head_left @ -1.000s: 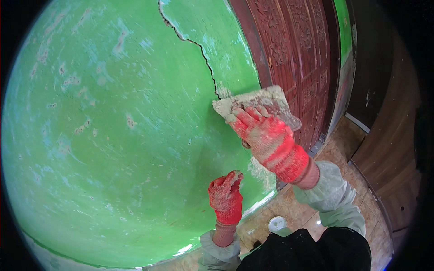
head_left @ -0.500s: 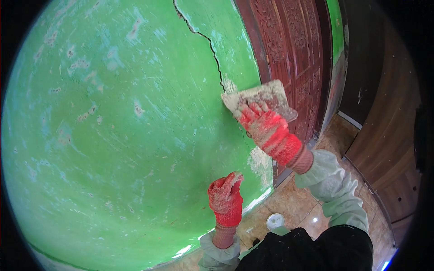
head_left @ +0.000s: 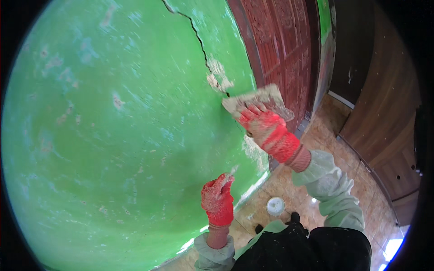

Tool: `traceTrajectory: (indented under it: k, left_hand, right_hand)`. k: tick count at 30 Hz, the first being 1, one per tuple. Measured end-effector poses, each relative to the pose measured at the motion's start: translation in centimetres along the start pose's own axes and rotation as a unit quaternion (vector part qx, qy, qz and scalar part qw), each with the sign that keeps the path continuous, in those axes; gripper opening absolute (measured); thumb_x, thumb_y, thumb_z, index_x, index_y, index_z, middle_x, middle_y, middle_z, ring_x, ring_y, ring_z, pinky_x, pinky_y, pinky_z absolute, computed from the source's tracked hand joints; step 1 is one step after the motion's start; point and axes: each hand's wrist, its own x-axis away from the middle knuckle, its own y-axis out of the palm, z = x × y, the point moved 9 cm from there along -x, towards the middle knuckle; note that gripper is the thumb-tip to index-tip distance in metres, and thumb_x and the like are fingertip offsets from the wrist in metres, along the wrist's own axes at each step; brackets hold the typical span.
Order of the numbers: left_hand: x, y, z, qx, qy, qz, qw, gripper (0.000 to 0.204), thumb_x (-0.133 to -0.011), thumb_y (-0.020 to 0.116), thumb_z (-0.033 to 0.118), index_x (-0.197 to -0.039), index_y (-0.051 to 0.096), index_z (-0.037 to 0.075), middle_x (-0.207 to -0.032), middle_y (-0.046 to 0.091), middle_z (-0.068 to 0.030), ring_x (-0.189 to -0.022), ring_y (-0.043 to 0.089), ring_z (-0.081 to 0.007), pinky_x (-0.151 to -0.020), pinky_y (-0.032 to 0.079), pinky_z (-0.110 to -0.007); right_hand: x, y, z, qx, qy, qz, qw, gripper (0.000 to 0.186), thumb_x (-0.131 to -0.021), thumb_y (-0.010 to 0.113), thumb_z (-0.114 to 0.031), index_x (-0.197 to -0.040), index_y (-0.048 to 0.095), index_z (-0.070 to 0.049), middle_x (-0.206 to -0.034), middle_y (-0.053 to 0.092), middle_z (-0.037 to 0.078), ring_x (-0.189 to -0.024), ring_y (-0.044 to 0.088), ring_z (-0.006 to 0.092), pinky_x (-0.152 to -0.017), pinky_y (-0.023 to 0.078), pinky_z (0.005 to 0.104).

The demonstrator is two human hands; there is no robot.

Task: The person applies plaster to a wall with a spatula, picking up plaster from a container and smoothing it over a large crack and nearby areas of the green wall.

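My right hand [head_left: 269,133], in a red glove caked with pale filler, is closed on a plastering trowel [head_left: 273,95]. The trowel's flat, smeared plate is tilted, its left edge at the green wall [head_left: 149,113] beside the crack [head_left: 199,40]. Fresh-looking pale filler [head_left: 213,81] lies along the crack just above the plate. My left hand [head_left: 218,198], also red-gloved, is lower down near the wall with fingers closed. A small whitish shape shows just past its fingertips; I cannot tell whether it is held or on the wall.
A carved red-brown door [head_left: 285,45] stands right of the wall. Another pale patch [head_left: 255,153] marks the wall's lower right edge. On the tiled floor [head_left: 325,135] sits a round white tub [head_left: 275,206] near my feet. Brown wooden panelling [head_left: 384,104] stands at the right.
The trowel has moved down along the crack relative to the wall, uncovering filler above it. The view has shifted, and more floor shows around the tub. My left hand stays closed.
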Motion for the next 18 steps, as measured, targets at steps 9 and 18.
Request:
traceTrajectory:
  k: [9,18]
  left_hand:
    - [15.3,9.3,-16.0,0.022,-0.339,-0.23,0.912,0.016,-0.079,0.066,0.019,-0.092,0.07,0.011,-0.074,0.062,-0.0051,-0.06,0.057,-0.0153,-0.058,0.046,-0.03]
    - [44.3,20.7,-26.9,-0.146,-0.335,-0.492,0.79,0.037,-0.079,0.062,0.036,-0.106,0.065,0.011,-0.104,0.062,-0.0192,-0.096,0.059,-0.0333,-0.084,0.046,-0.043]
  right_hand:
    - [32.4,15.4,10.1,-0.47,0.538,-0.114,0.69,0.038,-0.077,0.054,-0.002,-0.114,0.06,-0.006,-0.097,0.066,0.012,-0.077,0.064,0.0203,-0.071,0.05,0.0285]
    - [66.3,37.9,5.1,-0.575,0.504,-0.187,0.616,0.019,-0.077,0.065,-0.015,-0.094,0.065,-0.007,-0.087,0.064,0.007,-0.078,0.061,0.0174,-0.069,0.048,0.0306]
